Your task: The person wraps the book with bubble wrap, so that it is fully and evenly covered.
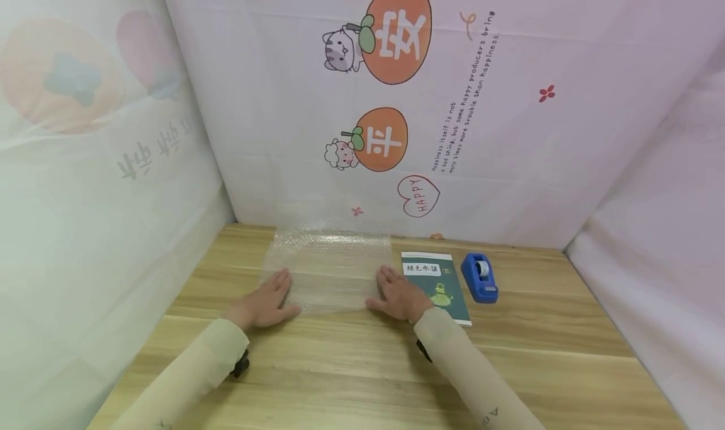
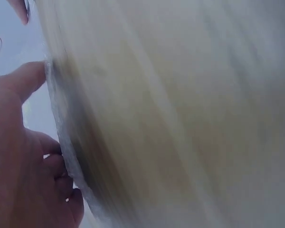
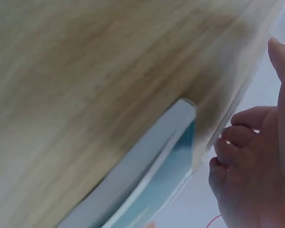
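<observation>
A clear sheet of bubble wrap [image 1: 334,266] lies spread over the wooden table, its far edge reaching the back cloth. My left hand [image 1: 266,301] rests flat on its left edge, thumb pointing inward. On the right edge lies my right hand [image 1: 398,293], fingers straight, pointing away from me. Just beside the right hand is a green booklet [image 1: 433,282] with a white top strip; the wrist partly covers its lower left. In the left wrist view the left hand [image 2: 26,156] touches the wrap's edge. The right wrist view has the right hand [image 3: 251,156] close to the booklet [image 3: 156,185].
A blue tape dispenser [image 1: 480,279] with a roll in it stands right of the booklet. Printed white cloth [image 1: 272,102] hangs behind the table, and more cloth walls close off the left and right. Bare wood [image 1: 334,373] shows in front of the wrap.
</observation>
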Available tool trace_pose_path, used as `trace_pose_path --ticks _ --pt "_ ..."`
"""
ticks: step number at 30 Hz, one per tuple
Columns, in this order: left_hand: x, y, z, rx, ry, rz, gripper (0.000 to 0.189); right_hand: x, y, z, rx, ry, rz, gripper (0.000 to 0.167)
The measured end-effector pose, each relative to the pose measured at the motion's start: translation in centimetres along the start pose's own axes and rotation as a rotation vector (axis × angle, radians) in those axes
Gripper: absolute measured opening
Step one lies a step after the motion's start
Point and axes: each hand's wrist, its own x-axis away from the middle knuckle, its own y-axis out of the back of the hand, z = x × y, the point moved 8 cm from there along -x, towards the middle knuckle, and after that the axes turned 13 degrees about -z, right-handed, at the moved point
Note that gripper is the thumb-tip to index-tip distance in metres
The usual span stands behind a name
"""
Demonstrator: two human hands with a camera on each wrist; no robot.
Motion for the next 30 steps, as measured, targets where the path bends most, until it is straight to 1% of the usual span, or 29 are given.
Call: trace_pose_path --ticks 5,10,13,17,22,24,30 --pt "-0.1 -0.2 -1.4 0.028 0.01 -0.02 0.089 0.1 0.7 0.3 0.007 -0.002 -0.025 0.09" --pt "0.0 -0.6 -2.4 0.03 0.046 -0.041 0.087 0.3 1.0 1.1 0.028 0.011 -0.027 0.09" --pt "0.1 -0.8 -3.0 0.027 0.064 -0.055 0.088 0.3 1.0 1.7 0.032 0.02 -0.043 0.089" --pt "0.2 -1.2 -3.7 0.03 0.077 -0.07 0.089 0.2 0.9 2.2 0.041 0.018 -0.061 0.089" --pt "0.0 -2.1 -4.4 0.009 0.11 -0.08 0.09 0.3 0.6 2.7 -0.003 0.006 -0.064 0.089" --pt "0.0 -2.2 -4.7 0.006 0.124 -0.09 0.091 0.4 0.4 2.9 -0.014 0.008 -0.067 0.089" --pt "0.0 -2.3 -5.9 0.004 0.181 -0.121 0.093 0.5 0.0 3.4 0.0 0.008 -0.062 0.09"
